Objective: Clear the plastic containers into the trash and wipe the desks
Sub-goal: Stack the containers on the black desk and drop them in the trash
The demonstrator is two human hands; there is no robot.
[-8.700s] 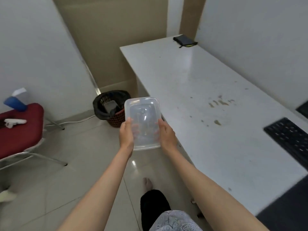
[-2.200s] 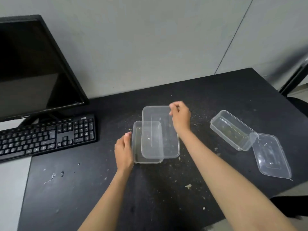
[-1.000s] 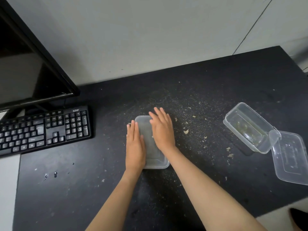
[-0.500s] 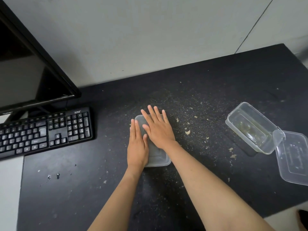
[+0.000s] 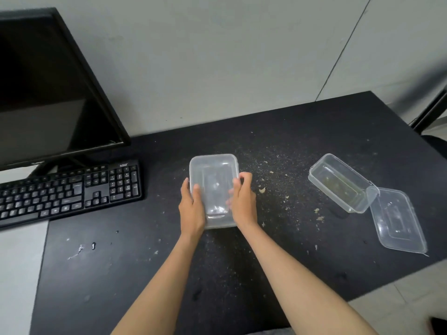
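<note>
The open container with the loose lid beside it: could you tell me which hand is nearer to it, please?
Right. The right hand grips the lidded container on the side facing the open container; the left hand grips the opposite side.

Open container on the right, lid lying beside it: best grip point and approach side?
Probably the two long walls of the open container, taken from above, mouth up. It sits diagonally, so turn the hand to match. Its near-right end touches the loose lid, so avoid that end.
</note>
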